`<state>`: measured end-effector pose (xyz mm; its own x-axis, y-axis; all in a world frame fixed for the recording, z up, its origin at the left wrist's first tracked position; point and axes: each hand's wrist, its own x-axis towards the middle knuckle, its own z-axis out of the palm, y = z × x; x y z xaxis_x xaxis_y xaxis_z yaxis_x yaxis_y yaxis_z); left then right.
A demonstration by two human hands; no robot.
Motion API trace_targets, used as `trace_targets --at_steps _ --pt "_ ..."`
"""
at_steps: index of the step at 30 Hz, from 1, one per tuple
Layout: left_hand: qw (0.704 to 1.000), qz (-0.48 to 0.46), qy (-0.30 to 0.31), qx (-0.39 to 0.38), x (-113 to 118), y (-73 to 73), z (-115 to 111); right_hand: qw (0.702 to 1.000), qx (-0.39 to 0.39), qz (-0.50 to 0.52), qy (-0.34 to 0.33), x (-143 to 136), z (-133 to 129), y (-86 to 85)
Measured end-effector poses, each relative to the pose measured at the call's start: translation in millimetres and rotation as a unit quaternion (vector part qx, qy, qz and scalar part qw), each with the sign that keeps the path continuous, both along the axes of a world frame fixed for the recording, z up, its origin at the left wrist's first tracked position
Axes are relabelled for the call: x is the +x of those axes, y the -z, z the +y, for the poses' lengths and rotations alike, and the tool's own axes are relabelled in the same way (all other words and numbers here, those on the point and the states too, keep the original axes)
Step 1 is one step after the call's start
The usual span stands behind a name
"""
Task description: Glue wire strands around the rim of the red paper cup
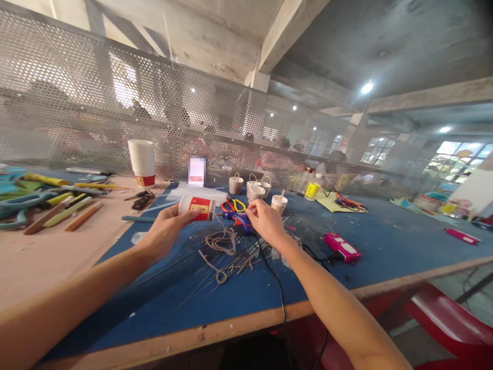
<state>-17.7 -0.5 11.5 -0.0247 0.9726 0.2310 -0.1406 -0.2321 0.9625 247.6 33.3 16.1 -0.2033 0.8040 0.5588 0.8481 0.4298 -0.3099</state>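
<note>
A white paper cup with a red band [184,205] lies on its side in the grip of my left hand [165,229], its rim facing right. My right hand [265,221] is closed beside the blue glue gun [243,224]; its fingertips are pinched, and whatever they hold is too small to make out. Yellow-and-red handled scissors [233,205] lie between the two hands. Below them, coiled grey-brown cord [221,241] and thin wires [234,264] spread over the blue table top [162,303].
Small cups with cord handles [235,184], a cup with a stick [279,203] and a yellow-labelled bottle [313,189] stand behind. Stacked paper cups [142,159] and tools [82,216] are at left. A pink box [342,247] and black cable [275,277] lie at right.
</note>
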Motion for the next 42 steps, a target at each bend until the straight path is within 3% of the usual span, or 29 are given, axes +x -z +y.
trace_targets --at_steps 2,5,12,15,19,24,32,34,37,38,40,42 --pt "1.000 -0.002 -0.001 0.000 -1 1.9 2 0.996 -0.054 -0.057 0.053 12 6 -0.4" --pt "1.000 -0.004 0.012 0.003 -2 5.1 5 0.982 -0.133 -0.110 0.078 24 12 1.6" --pt "1.000 -0.008 0.023 0.004 -2 5.2 5 0.974 -0.202 -0.099 0.033 12 16 11.3" --pt "1.000 -0.012 0.017 0.004 -2 5.3 6 0.974 -0.206 -0.083 0.046 2 15 14.6" --pt "1.000 -0.013 0.014 0.003 -1 4.0 5 0.971 -0.233 0.024 0.056 0 15 16.2" --pt "1.000 -0.031 -0.002 0.004 -2 2.0 5 0.944 -0.273 0.181 0.033 5 20 13.0" --pt "0.999 -0.049 -0.015 -0.013 -2 5.0 8 0.868 -0.267 0.412 -0.073 -12 12 5.5" --pt "0.999 -0.045 -0.021 -0.011 -2 5.0 8 0.816 -0.276 0.485 -0.152 -15 7 3.7" --pt "0.999 -0.037 -0.020 -0.013 -1 4.2 6 0.714 -0.295 0.569 -0.281 -19 -1 -1.4" --pt "0.999 -0.037 -0.019 -0.013 -1 3.8 6 0.699 -0.297 0.573 -0.307 -20 -5 -3.8" --pt "0.999 -0.040 -0.019 -0.010 -1 3.3 5 0.693 -0.293 0.568 -0.334 -21 -11 -8.4" --pt "0.999 -0.041 -0.017 -0.009 0 3.2 4 0.708 -0.280 0.559 -0.329 -21 -15 -11.2"
